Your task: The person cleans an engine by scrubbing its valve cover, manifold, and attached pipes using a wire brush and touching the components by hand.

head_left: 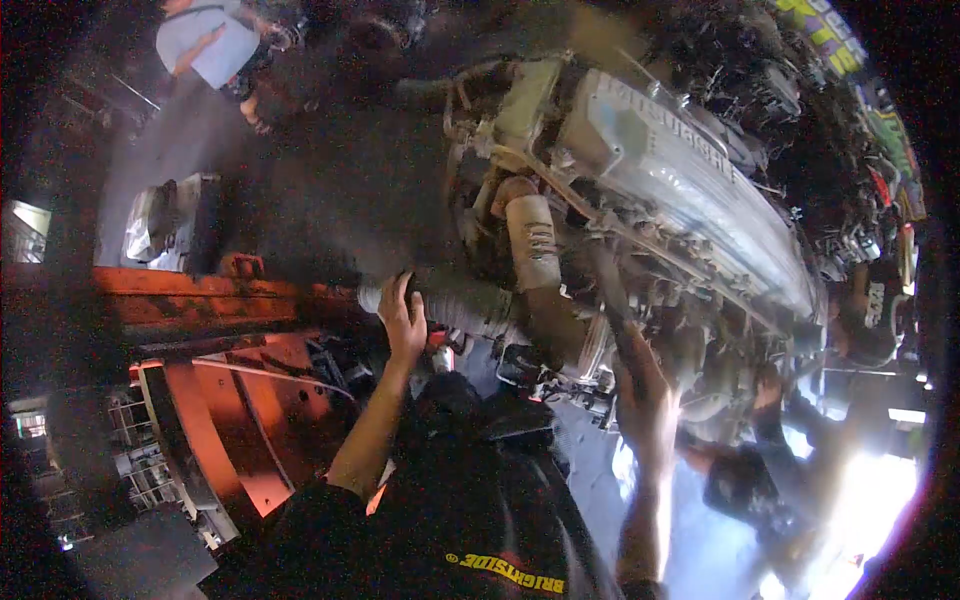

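Note:
My left hand is raised at the end of a grey ribbed pipe, its fingers stretched out and slightly apart against it. My right hand is up at the side of a large dirty engine with a silver, lettered cover. A long dark shape extends upward from its fingers; blur hides whether it is a tool or an engine part. Between my hands, a pale sleeve-like pipe section joins a brown elbow pipe on the engine.
An orange metal frame and orange panels lie to the left. At the lower right, a co-worker's arm reaches toward the engine. Another person is at the upper left. Dark machinery crowds the upper right.

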`<action>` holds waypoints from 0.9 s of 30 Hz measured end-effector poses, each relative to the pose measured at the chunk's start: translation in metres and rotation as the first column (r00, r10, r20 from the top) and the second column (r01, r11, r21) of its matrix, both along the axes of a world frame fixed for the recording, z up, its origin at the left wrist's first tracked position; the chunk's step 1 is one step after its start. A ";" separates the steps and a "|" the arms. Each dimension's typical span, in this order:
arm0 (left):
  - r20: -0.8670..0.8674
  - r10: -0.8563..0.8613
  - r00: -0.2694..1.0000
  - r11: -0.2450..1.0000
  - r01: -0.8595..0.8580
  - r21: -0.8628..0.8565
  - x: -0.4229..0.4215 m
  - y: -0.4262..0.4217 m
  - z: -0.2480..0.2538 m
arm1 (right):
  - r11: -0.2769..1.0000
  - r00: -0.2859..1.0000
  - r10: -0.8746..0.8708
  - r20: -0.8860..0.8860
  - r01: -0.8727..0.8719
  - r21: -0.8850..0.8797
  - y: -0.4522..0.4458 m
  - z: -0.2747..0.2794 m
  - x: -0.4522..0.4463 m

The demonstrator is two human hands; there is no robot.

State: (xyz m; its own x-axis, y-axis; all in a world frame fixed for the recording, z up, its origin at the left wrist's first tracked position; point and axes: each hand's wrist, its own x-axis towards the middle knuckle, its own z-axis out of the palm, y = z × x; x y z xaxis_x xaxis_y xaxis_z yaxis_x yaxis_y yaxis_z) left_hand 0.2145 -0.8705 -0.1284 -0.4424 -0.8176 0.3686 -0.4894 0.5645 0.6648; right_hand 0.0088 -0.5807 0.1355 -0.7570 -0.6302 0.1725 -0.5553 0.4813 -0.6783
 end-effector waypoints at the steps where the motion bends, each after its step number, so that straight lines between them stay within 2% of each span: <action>1: 0.007 0.018 1.000 1.000 -0.018 0.021 -0.003 -0.001 0.004 | 0.974 0.994 0.111 0.007 -0.110 0.199 -0.015 0.012 -0.008; 2: 0.015 0.032 0.999 0.999 -0.033 0.042 -0.007 -0.003 0.008 | 0.897 0.976 0.215 0.038 -0.213 0.388 -0.033 0.020 -0.015; 3: -0.002 0.016 1.000 1.000 -0.015 0.025 -0.008 -0.008 0.003 | 0.890 0.977 0.210 0.046 -0.211 0.404 -0.051 0.021 -0.022; 5: -0.012 0.008 1.000 0.999 -0.008 0.040 -0.010 -0.017 -0.009 | 0.776 0.905 0.403 -0.134 -0.261 0.574 -0.095 0.018 -0.039; 6: -0.020 0.002 1.000 0.999 -0.001 0.038 -0.013 -0.022 -0.014 | 0.767 0.910 0.396 -0.126 -0.252 0.590 -0.122 0.014 -0.049; 8: -0.001 -0.027 1.000 0.999 0.027 0.047 -0.012 -0.025 -0.007 | 0.612 0.879 0.465 -0.109 -0.230 0.757 -0.175 0.004 -0.067; 10: -0.021 -0.074 0.997 0.997 0.074 -0.029 -0.012 -0.032 0.000 | 0.581 0.877 0.459 -0.141 -0.177 0.794 -0.213 -0.013 -0.077; 11: -0.009 -0.131 0.991 0.991 0.131 0.012 -0.011 -0.038 0.005 | 0.550 0.863 0.476 -0.172 -0.140 0.823 -0.224 -0.021 -0.079; 14: 0.054 -0.192 0.980 0.980 0.189 0.059 0.000 -0.045 -0.013 | 0.474 0.908 0.416 -0.053 -0.167 0.864 -0.232 -0.004 -0.067; 15: 0.034 -0.189 0.981 0.982 0.189 0.015 -0.001 -0.047 -0.015 | 0.406 0.918 0.397 -0.013 -0.163 0.899 -0.228 -0.003 -0.066; 16: 0.030 -0.197 0.980 0.980 0.196 0.030 -0.003 -0.051 -0.012 | 0.394 0.920 0.391 -0.008 -0.159 0.905 -0.220 0.005 -0.061; 18: -0.053 -0.252 0.966 0.967 0.250 -0.043 -0.012 -0.060 -0.001 | 0.575 0.928 0.367 -0.067 -0.169 0.801 -0.210 0.025 -0.045; 19: -0.080 -0.249 0.965 0.968 0.246 -0.041 -0.014 -0.061 0.002 | 0.567 0.928 0.367 -0.064 -0.169 0.806 -0.213 0.029 -0.036; 20: -0.082 -0.249 0.965 0.968 0.247 -0.031 -0.013 -0.061 0.000 | 0.441 0.928 0.369 -0.056 -0.122 0.889 -0.219 0.033 -0.025; 22: -0.101 -0.235 0.967 0.971 0.239 0.030 -0.011 -0.058 -0.005 | 0.297 0.932 0.359 -0.053 -0.060 0.953 -0.233 0.026 -0.015; 24: -0.112 -0.213 0.971 0.974 0.220 0.056 -0.009 -0.055 -0.012 | 0.353 0.964 0.258 0.067 -0.159 0.922 -0.238 -0.004 -0.010; 25: -0.116 -0.189 0.975 0.977 0.199 0.079 -0.007 -0.052 -0.014 | 0.363 0.950 0.309 0.044 -0.160 0.918 -0.245 -0.019 -0.010; 26: -0.161 -0.239 0.958 0.964 0.255 0.082 0.004 -0.053 -0.017 | 0.368 0.941 0.338 0.005 -0.137 0.920 -0.252 -0.030 -0.010; 27: -0.129 -0.210 0.969 0.977 0.213 0.009 0.013 -0.056 -0.029 | 0.391 0.947 0.321 -0.020 -0.113 0.913 -0.258 -0.038 0.000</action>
